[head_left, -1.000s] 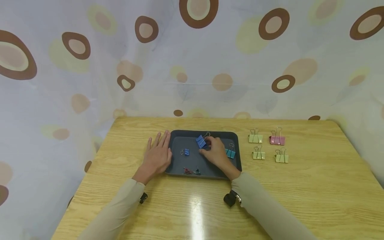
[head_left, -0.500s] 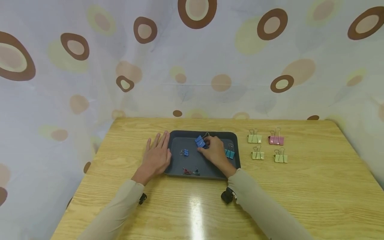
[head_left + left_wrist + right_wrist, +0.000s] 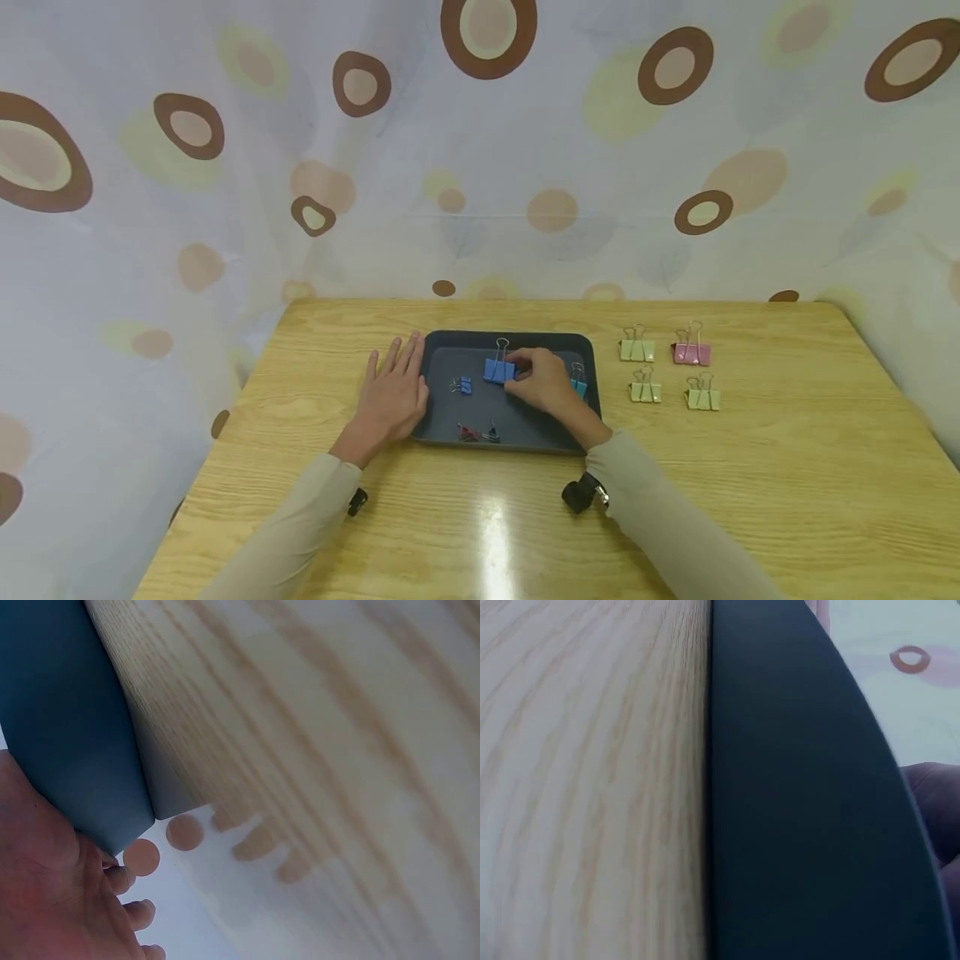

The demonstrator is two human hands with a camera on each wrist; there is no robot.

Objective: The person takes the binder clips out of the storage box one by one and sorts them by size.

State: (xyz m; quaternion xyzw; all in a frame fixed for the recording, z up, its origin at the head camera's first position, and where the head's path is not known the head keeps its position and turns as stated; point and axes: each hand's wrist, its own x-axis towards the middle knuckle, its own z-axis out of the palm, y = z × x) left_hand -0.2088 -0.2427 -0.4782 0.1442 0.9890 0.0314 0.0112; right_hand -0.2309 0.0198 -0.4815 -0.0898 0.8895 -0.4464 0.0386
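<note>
Our right hand (image 3: pixel 546 383) pinches the large blue clip (image 3: pixel 496 372) inside the dark tray (image 3: pixel 525 427).
We hold the clip at its right end, wire handles toward the far wall of the tray, though we cannot tell whether its body touches the floor. Our left hand (image 3: pixel 392 396) lies flat with fingers straight against the tray's left side, which should brace it well. To handle the clip neatly, we would do best to grip its body rather than the wires, keep it level, and loosen the fingers only once it sits firmly. The small blue clip (image 3: pixel 466 386) lies just to its left and the teal clip (image 3: pixel 578 388) close behind our knuckles, so a sideways sweep could knock either.
</note>
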